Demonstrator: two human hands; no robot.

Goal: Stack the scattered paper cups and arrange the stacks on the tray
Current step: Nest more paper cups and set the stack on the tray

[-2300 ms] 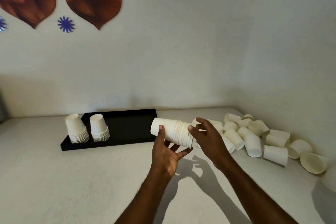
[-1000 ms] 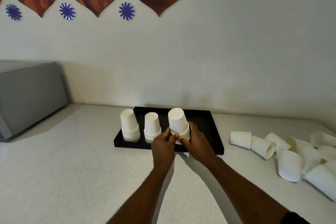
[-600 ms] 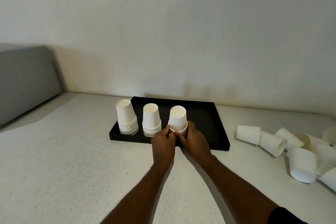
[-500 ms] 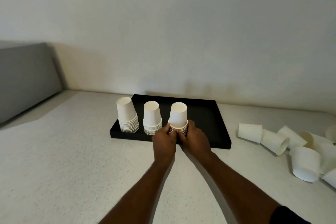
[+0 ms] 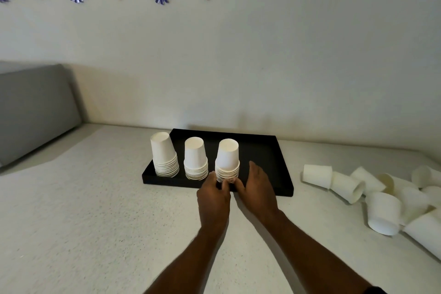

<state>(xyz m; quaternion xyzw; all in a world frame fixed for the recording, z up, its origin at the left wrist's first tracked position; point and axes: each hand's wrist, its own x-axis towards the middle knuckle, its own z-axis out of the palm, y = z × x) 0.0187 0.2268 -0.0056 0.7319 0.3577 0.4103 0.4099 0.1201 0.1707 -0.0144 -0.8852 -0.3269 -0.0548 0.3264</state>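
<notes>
A black tray (image 5: 262, 150) lies on the white counter and carries three upside-down stacks of white paper cups in a row: a left stack (image 5: 164, 153), a middle stack (image 5: 195, 157) and a right stack (image 5: 228, 157). My left hand (image 5: 213, 200) pinches the base of the right stack at the tray's front edge. My right hand (image 5: 259, 191) lies beside the same stack with its thumb at the base and its fingers loosely straight, a little off the cups. Scattered single cups (image 5: 317, 175) lie on their sides to the right.
The pile of loose cups (image 5: 384, 212) spreads along the counter's right side up to the side wall. A grey appliance (image 5: 33, 112) stands at the far left. The back wall runs just behind the tray.
I carried the stack from the loose pile to the tray and set it down as the third in the row. Since half a second ago, my right fingers have loosened off it.
</notes>
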